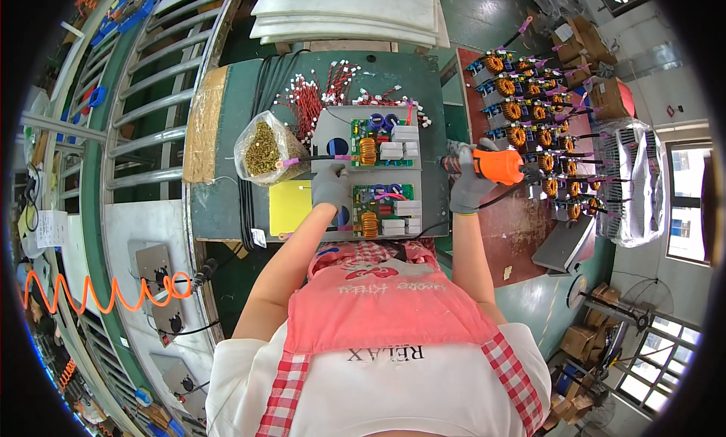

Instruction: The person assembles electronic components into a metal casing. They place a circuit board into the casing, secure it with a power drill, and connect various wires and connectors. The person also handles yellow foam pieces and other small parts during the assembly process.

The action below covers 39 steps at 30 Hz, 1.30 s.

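Observation:
My left hand point(330, 186), in a grey glove, is at the left edge of two grey metal plates, with its fingers curled in. What it pinches, if anything, is hidden; a black cable with a pink lug point(287, 162) lies just beyond it. The far plate point(340, 119) carries a green circuit board point(365, 163) with a copper coil, blue capacitors and white blocks. A similar board point(370, 224) sits on the near plate. To the right of the plates, my gloved right hand point(465, 186) is closed around an orange power screwdriver point(499, 166), held clear of the boards.
A clear bag of brass-coloured small parts point(262, 151) stands left of the plates, beside a yellow sheet point(290, 208). Red wires with white connectors point(306, 100) lie at the back. Several finished-looking boards point(522, 112) crowd the right-hand table. A roller conveyor point(155, 100) runs along the left.

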Available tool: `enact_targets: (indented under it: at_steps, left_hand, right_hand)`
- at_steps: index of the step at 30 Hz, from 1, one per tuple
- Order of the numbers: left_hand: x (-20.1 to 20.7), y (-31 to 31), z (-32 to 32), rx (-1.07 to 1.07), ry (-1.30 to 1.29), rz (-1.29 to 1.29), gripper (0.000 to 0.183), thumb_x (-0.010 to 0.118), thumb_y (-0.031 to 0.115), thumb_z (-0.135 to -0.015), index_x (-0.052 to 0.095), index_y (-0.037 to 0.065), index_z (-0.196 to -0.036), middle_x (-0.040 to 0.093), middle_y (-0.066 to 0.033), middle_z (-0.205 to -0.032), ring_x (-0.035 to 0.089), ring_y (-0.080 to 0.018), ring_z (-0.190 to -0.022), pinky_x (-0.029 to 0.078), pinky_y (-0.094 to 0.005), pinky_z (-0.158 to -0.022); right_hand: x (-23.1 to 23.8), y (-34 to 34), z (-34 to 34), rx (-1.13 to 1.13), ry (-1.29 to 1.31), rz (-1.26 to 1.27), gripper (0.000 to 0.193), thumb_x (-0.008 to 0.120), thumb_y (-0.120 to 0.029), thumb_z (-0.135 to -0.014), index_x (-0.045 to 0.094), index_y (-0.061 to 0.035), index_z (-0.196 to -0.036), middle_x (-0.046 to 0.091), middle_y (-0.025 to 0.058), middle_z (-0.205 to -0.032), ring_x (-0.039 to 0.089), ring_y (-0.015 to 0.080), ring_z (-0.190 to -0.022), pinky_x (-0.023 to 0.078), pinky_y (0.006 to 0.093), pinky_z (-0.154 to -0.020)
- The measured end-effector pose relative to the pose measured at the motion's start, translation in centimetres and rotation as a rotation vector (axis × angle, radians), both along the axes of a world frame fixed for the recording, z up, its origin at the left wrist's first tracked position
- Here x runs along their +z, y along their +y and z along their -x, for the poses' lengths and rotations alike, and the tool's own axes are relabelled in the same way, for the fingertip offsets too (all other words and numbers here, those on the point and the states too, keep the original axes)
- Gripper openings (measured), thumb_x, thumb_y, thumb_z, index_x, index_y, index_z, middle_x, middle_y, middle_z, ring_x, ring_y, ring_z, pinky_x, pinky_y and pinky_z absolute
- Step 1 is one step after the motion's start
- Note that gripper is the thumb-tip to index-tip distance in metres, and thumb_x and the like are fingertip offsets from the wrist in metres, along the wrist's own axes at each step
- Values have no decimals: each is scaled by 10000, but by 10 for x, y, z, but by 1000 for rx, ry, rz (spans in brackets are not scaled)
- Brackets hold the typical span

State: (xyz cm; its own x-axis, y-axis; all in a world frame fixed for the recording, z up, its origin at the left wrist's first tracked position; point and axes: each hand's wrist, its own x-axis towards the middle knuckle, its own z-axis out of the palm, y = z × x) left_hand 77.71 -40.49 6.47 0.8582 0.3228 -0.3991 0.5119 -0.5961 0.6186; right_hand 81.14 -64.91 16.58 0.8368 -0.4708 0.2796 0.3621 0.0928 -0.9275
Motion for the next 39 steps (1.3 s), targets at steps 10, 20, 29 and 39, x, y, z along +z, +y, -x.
enact_targets:
  at_steps: [10, 20, 29, 39]
  left_hand:
    - [-5, -9, -20, -114, 171, -30, 316, 526, 304, -846, 658, 218, -1120, 647, -143, -1072, 621, -328, -987, 478, -398, -886]
    - [-19, -4, -27, -130, 184, -36, 339, 533, 310, -824, 664, 178, -1107, 639, -163, -1087, 619, -347, -982, 479, -406, -890]
    - [-16, -6, -30, -107, 205, -51, 367, 555, 318, -825, 654, 138, -1129, 652, -177, -1048, 626, -319, -973, 473, -374, -880]
    - [-34, -5, -30, -116, 113, -76, 357, 548, 291, -831, 664, 74, -1091, 669, -175, -976, 644, -302, -902, 481, -362, -829]
  right_hand:
    - [-16, -4, 1, -66, 46, -96, 377, 610, 35, -775, 469, 12, -1124, 589, 82, -869, 592, 149, -766, 500, 287, -721]
    - [-47, -44, -8, -223, 2, -388, 340, 590, 25, -791, 465, -12, -1105, 582, 89, -776, 594, 170, -671, 516, 321, -658]
    - [-60, -51, -5, -245, 53, -546, 343, 577, 5, -805, 453, -50, -1120, 562, 88, -744, 585, 197, -621, 511, 338, -617]
    - [-63, -61, -9, -298, 17, -533, 303, 587, 12, -800, 466, -29, -1074, 552, 92, -742, 587, 200, -605, 519, 346, -603]
